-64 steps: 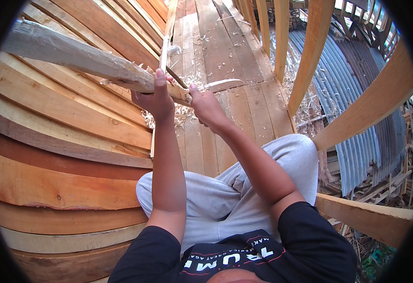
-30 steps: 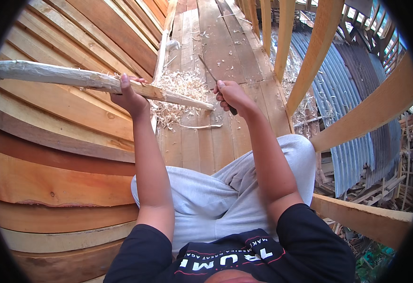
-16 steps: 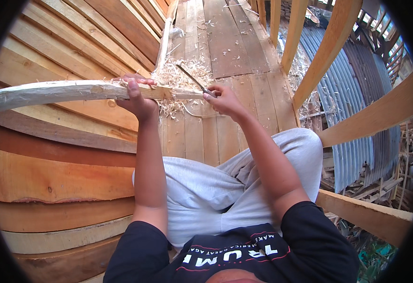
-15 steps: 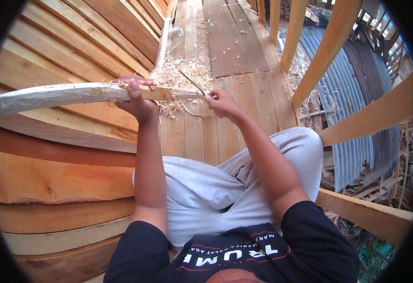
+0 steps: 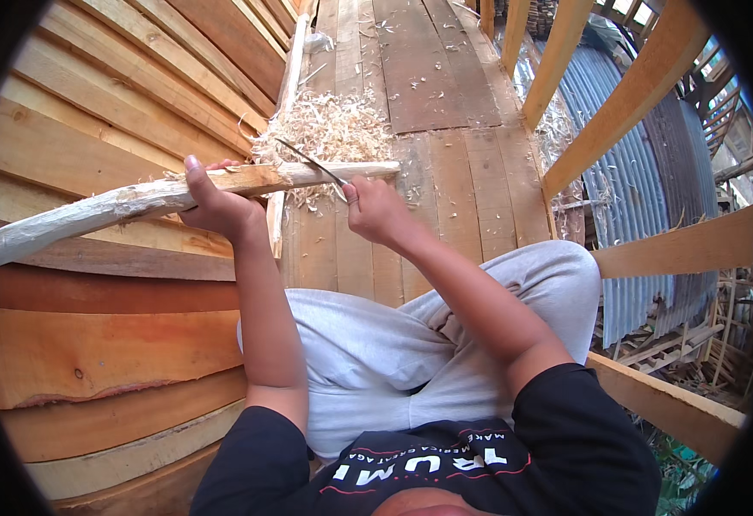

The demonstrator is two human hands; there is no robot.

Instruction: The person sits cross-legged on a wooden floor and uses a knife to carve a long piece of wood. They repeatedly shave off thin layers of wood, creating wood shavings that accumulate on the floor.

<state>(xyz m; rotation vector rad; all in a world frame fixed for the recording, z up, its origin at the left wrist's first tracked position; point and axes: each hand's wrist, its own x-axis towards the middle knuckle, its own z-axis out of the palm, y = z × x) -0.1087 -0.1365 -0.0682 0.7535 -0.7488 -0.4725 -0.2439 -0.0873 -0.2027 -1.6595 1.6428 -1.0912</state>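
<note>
A long, curved wooden pole (image 5: pixel 127 204) is running from the left edge of the frame to just above the centre, its narrower, paler end lying over the floorboards (image 5: pixel 467 185). The left hand (image 5: pixel 226 211) is gripping it partway along, probably to steady it while leaving the narrow end free. The right hand (image 5: pixel 378 211) is closing around what is likely the handle of a knife (image 5: pixel 310 161); the fist is hiding that part. The thin blade is slanting up and left across the narrow end; whether its edge is biting into the wood is impossible to tell. The blade is sitting to the right of the left hand, an arrangement that seems to be sparing the fingers.

The left forearm is rising almost straight from the bottom of the frame, with the thumb pointing up on the near side and fingertips showing beyond the pole. The right forearm is reaching diagonally up and left over the grey trousers (image 5: pixel 368 365), knuckles curled. Pale shavings (image 5: pixel 333 125) are heaping just beyond the blade, beside planks (image 5: pixel 101 344) filling the left of the frame.
</note>
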